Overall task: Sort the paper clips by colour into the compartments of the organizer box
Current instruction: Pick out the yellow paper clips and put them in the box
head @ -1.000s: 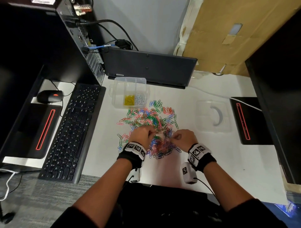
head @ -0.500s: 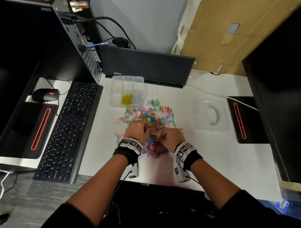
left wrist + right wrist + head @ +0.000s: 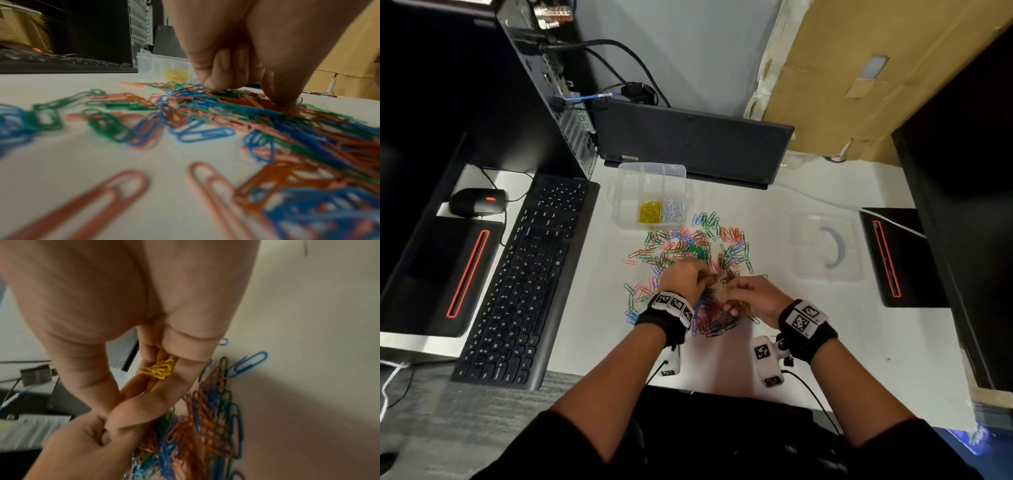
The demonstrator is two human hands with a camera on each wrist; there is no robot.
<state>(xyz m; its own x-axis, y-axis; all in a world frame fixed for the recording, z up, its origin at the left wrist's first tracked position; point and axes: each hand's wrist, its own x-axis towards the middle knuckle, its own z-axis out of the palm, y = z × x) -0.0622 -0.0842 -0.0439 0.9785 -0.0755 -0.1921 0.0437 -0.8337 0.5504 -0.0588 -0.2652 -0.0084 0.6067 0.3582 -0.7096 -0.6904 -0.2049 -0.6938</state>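
A mixed pile of paper clips [image 3: 688, 253] in blue, green, red and pink lies on the white desk [image 3: 808, 335]. Behind it stands the clear organizer box [image 3: 650, 171], with yellow clips [image 3: 649, 214] in one near compartment and white clips [image 3: 673, 209] beside them. My right hand [image 3: 751, 296] hovers over the pile's near right part and cups a small bunch of yellow clips [image 3: 159, 369] in its curled fingers. My left hand [image 3: 686, 277] is curled with its fingertips [image 3: 213, 86] and thumb pinching into the pile [image 3: 236, 110], close against the right hand's fingertips.
A clear lid [image 3: 825, 246] lies right of the pile. A keyboard [image 3: 524, 274] and mouse [image 3: 476, 202] sit on the left, a closed laptop [image 3: 695, 144] and a PC tower [image 3: 544, 85] behind the box. Black devices with red stripes [image 3: 893, 260] flank the desk.
Both hands have drawn together over the middle of the pile. The right hand has turned so that yellow clips show between the hands.
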